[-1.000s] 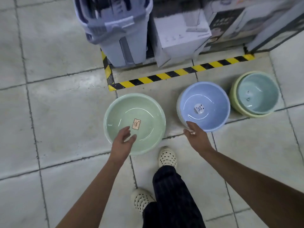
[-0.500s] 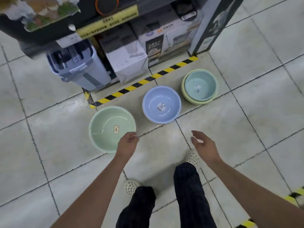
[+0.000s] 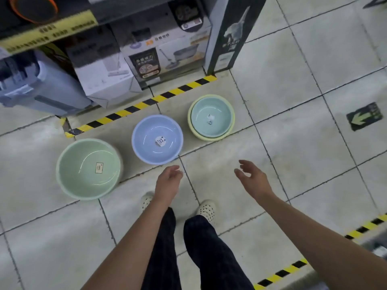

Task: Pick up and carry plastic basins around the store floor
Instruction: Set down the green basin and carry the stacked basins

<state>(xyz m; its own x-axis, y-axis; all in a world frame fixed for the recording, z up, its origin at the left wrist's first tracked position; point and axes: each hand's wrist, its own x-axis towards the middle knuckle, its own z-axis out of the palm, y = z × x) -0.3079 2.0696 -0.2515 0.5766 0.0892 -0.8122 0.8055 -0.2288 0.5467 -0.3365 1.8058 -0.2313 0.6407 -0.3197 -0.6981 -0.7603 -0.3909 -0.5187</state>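
Note:
Three basin groups sit in a row on the tiled floor. A pale green basin (image 3: 83, 164) with a price label lies at the left. A blue basin (image 3: 146, 135) with a panda sticker sits in the middle. A teal basin (image 3: 219, 120) is nested in a yellow basin (image 3: 209, 138) at the right. My left hand (image 3: 168, 181) hangs just below the blue basin's near rim, fingers loosely curled, holding nothing. My right hand (image 3: 251, 178) floats over bare tile to the right, fingers spread, empty.
Black-and-yellow tape (image 3: 142, 104) marks the shelf base behind the basins. Boxed mop sets (image 3: 163, 57) and a grey mop bucket (image 3: 41, 86) stand on the shelf foot. A green arrow sticker (image 3: 364, 118) and more striped tape (image 3: 293, 266) lie at the right. My feet (image 3: 206, 209) stand below.
Both hands have let go of the green and blue basin rims and pulled back. The view has risen and moved rightward, away from the basins.

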